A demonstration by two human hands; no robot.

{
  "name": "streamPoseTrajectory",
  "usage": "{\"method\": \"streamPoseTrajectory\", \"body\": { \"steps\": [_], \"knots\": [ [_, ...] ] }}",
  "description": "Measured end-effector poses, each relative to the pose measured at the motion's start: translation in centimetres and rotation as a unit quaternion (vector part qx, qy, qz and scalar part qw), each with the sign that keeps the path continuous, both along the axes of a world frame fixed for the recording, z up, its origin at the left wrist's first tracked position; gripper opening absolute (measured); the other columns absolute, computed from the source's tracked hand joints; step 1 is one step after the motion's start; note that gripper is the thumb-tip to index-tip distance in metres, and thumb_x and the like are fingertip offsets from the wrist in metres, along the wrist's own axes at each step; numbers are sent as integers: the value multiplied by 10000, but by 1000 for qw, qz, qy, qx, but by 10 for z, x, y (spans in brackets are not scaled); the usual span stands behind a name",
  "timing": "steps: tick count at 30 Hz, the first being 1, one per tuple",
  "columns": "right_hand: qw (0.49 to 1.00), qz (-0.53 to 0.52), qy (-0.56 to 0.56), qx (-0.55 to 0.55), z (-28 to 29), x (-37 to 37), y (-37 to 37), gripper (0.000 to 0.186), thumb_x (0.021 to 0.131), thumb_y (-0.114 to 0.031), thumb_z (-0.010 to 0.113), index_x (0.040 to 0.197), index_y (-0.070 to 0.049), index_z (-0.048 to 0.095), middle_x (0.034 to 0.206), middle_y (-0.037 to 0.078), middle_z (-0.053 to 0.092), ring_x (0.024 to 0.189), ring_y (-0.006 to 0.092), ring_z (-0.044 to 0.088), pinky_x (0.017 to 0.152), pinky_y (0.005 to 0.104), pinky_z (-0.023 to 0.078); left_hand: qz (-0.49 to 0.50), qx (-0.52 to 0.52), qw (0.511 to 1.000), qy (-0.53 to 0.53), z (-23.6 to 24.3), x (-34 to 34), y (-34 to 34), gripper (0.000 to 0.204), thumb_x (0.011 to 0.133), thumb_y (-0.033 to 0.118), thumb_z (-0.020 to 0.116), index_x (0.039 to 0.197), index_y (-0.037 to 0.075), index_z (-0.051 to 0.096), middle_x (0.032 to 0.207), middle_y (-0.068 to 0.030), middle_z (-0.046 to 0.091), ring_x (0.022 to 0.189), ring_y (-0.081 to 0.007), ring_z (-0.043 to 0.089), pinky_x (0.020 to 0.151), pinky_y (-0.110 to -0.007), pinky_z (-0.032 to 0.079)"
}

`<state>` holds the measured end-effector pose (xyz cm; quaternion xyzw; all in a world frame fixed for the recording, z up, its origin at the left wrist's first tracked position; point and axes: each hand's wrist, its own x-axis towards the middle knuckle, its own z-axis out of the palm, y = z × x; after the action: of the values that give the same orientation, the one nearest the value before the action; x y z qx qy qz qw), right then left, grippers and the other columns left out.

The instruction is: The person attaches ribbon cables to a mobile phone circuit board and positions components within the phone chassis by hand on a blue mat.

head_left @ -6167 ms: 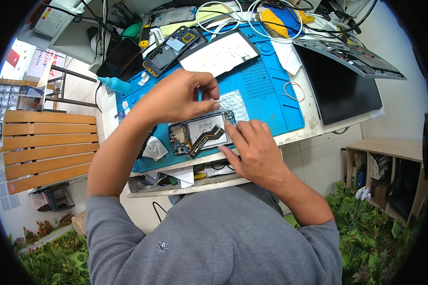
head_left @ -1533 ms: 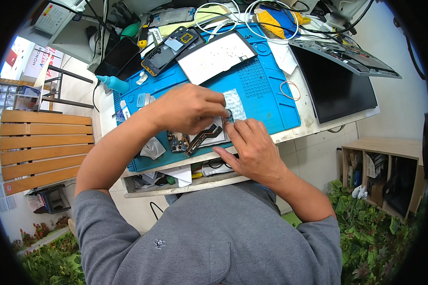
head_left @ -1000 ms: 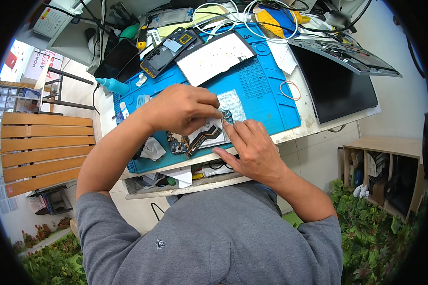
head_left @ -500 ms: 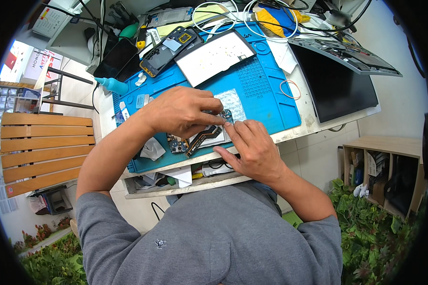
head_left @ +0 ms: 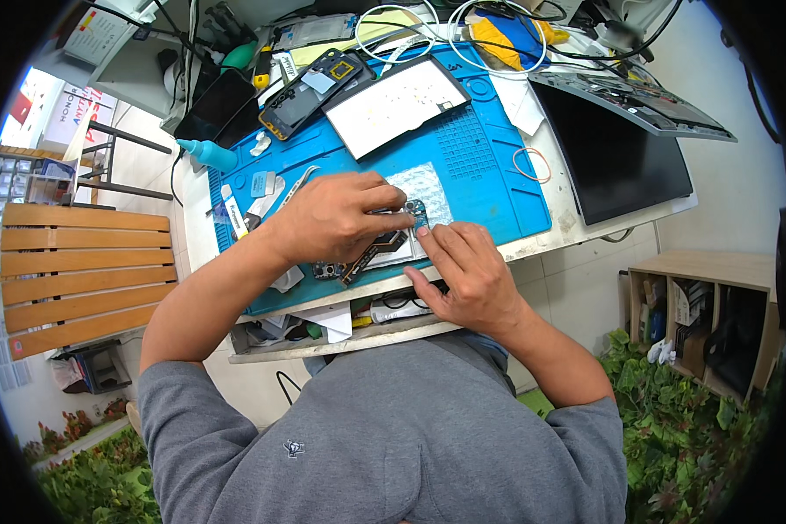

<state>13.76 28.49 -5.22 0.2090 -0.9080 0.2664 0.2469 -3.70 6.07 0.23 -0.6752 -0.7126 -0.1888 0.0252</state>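
"As I look down my remote feed past the open drawer [head_left: 327, 346], both hands meet over the opened phone [head_left: 403, 253], which lies on the near edge of the blue mat [head_left: 502, 205]."

"Why so close together?"

"The right hand [head_left: 472, 269] rests its fingertips at the phone's right end, by the exposed circuit board [head_left: 418, 210], with the thumb spread well away from them. I read that as steadying, so nothing slides. The left hand [head_left: 345, 211] arches over from the other side, fingers bunched at that same end. I can't tell whether they pinch anything."

"What blocks you?"

"Mostly that left hand; it hides much of the phone. A dark ribbon cable [head_left: 375, 256] also slants across the pale battery."

"And farther out?"

"A whitish sheet [head_left: 430, 185] lies just past the phone. Behind it, a white panel [head_left: 397, 106] and a black phone frame [head_left: 301, 100] sit toward the back, I suppose to leave working room. A light-blue bottle [head_left: 208, 155] lies off left, an opened laptop [head_left: 629, 170] bounds the right, and looped white cables [head_left: 453, 35] clutter the back."
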Motion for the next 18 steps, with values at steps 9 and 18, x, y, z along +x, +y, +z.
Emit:
{"method": "streamPoseTrajectory", "body": {
  "steps": [9, 18],
  "knots": [
    [1000, 0, 1, 8, 3, -1, -1, 523, 951, -237, 899, 1273, 148, 751, 1179, 224, 743, 1150, 369, 718, 1016, 484, 596, 14, -27, 999, 38, -1, 14, 2, 466, 786, 63, 862, 1251, 91, 852, 1140, -35, 730, 1096, -257, 768, 886, -390, 659],
    [1000, 8, -6, -4, 5, -4, 3, 517, 947, -249, 900, 1292, 110, 761, 1161, 189, 739, 1106, 341, 705, 980, 456, 590, 32, -109, 993, -21, 19, 10, 9, 337, 859, 65, 826, 1186, 114, 888, 1139, 8, 729, 1072, -220, 745, 827, -414, 662]
  ]
}}
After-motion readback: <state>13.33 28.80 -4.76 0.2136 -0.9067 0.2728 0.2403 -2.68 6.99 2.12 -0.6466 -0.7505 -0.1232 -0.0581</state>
